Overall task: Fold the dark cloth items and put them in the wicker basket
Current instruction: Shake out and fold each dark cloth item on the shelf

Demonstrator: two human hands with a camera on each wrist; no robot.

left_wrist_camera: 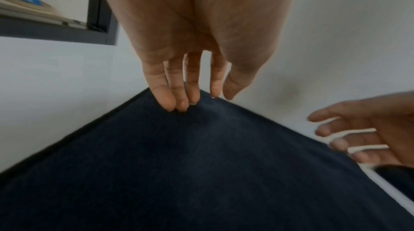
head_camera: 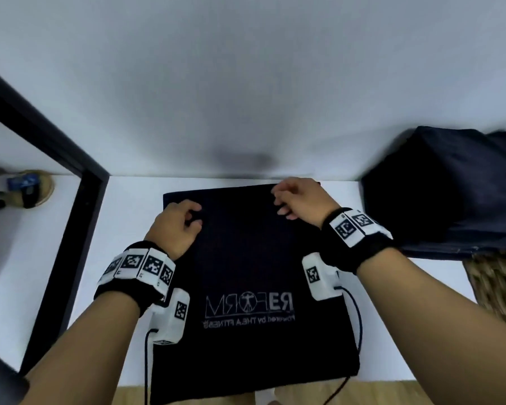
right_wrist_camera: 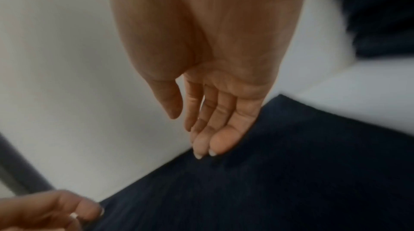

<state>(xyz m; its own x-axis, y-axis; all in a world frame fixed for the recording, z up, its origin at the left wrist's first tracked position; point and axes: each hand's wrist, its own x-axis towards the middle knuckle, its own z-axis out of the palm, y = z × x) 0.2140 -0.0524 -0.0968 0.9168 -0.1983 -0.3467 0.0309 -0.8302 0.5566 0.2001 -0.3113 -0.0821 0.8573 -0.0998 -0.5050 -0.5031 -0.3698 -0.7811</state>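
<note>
Quick count of what's on the white bench (head_camera: 123, 217): one dark cloth (head_camera: 254, 273) spread flat in the middle, printed logo facing up, its near end hanging over the bench's near edge. One heap of more dark cloth (head_camera: 444, 188) at the right edge, too bunched up to say how many pieces are in it. One wicker basket (head_camera: 497, 285) at the near right corner, only partly in view, right under that heap. Two hands: left hand (head_camera: 177, 226) and right hand (head_camera: 300, 200), both over the far end of the flat cloth. Each wrist wears one marker band, so two bands, plus two cables.
</note>
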